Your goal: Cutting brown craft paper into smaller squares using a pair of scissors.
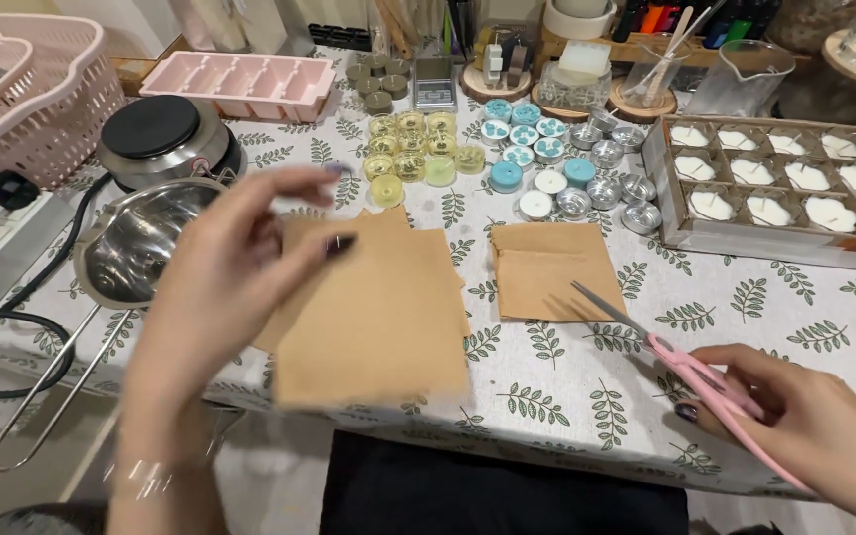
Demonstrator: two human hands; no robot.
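Observation:
My left hand [225, 272] is raised over the table's left side and pinches the top edge of a brown paper sheet [374, 322], which hangs blurred above the cloth. A second brown sheet [304, 297] lies under it. My right hand [809, 421] at the lower right grips pink-handled scissors [661, 352]. Their grey blades point up-left and touch the corner of a smaller cut brown paper piece [552, 267] lying flat on the leaf-printed tablecloth [567, 406].
A steel pouring pot [136, 248] with a long wire handle and a black hot plate [156, 129] sit left. Yellow [413, 149], teal and white tealight candles [527, 149] and a cardboard box of white candles [785, 183] line the back. A pink basket [32, 94] stands far left.

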